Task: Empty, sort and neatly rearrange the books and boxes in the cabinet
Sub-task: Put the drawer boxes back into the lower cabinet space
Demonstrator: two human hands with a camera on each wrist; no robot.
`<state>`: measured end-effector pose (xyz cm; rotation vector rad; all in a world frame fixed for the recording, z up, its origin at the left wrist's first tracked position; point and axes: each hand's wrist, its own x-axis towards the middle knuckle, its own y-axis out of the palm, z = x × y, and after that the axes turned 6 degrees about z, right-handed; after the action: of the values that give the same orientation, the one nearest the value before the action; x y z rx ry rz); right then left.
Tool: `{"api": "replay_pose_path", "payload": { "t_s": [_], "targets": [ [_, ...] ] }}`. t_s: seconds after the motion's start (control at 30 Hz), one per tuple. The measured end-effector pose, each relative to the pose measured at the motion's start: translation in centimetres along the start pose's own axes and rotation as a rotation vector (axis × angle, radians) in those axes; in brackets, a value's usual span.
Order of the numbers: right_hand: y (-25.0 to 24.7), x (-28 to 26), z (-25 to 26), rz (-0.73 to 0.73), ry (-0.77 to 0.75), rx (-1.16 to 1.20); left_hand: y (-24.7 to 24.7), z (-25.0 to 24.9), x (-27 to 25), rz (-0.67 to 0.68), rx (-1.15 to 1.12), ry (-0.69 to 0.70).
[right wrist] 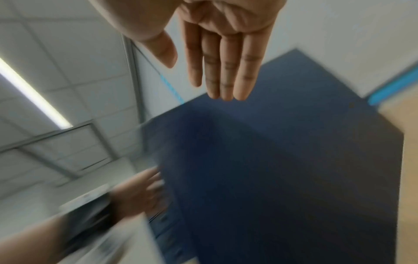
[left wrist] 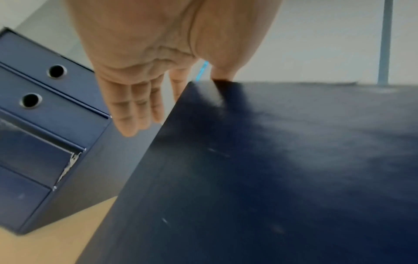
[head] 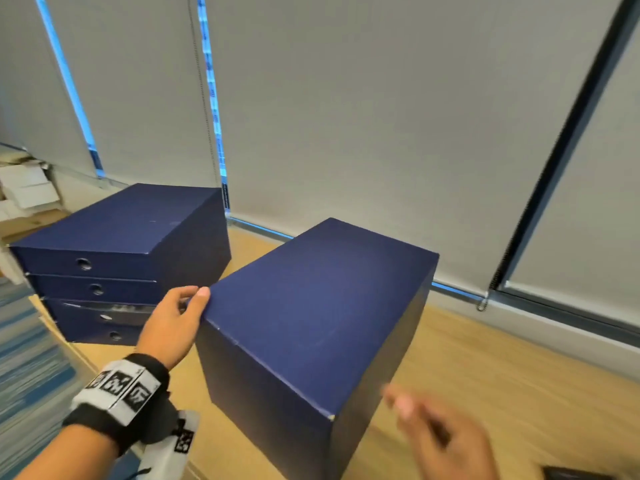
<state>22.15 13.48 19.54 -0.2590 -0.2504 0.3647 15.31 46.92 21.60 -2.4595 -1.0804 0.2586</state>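
Head view, pale wooden tabletop (head: pixel 485 375) under grey roller blinds (head: pixel 346 116), I see the left hand (head: pixel 173 323) relaxed, thumb resting on the top corner of the blue box (head: pixel 311 306) just right of it, stacked file boxes (head: pixel 131 237) to its left, right hand (head: pixel 446 441) spread and empty, blurred, near the box's front corner.

No words, brands or numbers could be read anywhere in the views. The only sign-like marks were black-and-white coded squares on the wrist band (head: pixel 119 389) just behind the left hand (head: pixel 173 323). They showed block patterns only, with no legible letters or digits.
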Motion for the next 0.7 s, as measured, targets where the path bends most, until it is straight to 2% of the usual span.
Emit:
{"api": "replay_pose_path", "payload": {
  "t_s": [0.07, 0.13, 0.23, 0.3, 0.4, 0.47, 0.53, 0.7],
  "targets": [
    [-3.5, 5.4, -0.6, -0.132, -0.068, -0.036, 0.5, -0.5, -3.0, 0.003, -0.109, 0.008],
    [-6.4, 12.1, -1.6, -0.178, 0.029, -0.122, 1.6, -0.8, -7.4, 0.092, -0.224, -0.003],
    [-8.3, 20.1, -3.2, -0.069, 0.241, -0.173, 3.8, -1.1, -13.0, 0.294, -0.279, -0.079],
    [-8.0, 23.1, -3.9, 0.023, 0.302, -0.137, 6.0, -1.7, -15.3, 0.368, -0.264, -0.108],
    [-6.7, 24.9, -4.2, 0.113, 0.363, 0.028, 9.0, -3.2, -17.4, 0.376, -0.227, -0.091],
    [-6.5, 26.0, -5.9, 0.071, 0.337, 0.067, 10.2, -2.7, -17.3, 0.341, -0.209, -0.045],
    [-7.3, 27.7, -9.8, 0.027, 0.304, 0.034, 10.4, -1.5, -16.6, 0.339, -0.224, -0.004],
    [-7.9, 18.2, -5.1, -0.104, 0.277, -0.029, 7.7, 0.9, -14.9, 0.292, -0.287, 0.213]
  ]
}}
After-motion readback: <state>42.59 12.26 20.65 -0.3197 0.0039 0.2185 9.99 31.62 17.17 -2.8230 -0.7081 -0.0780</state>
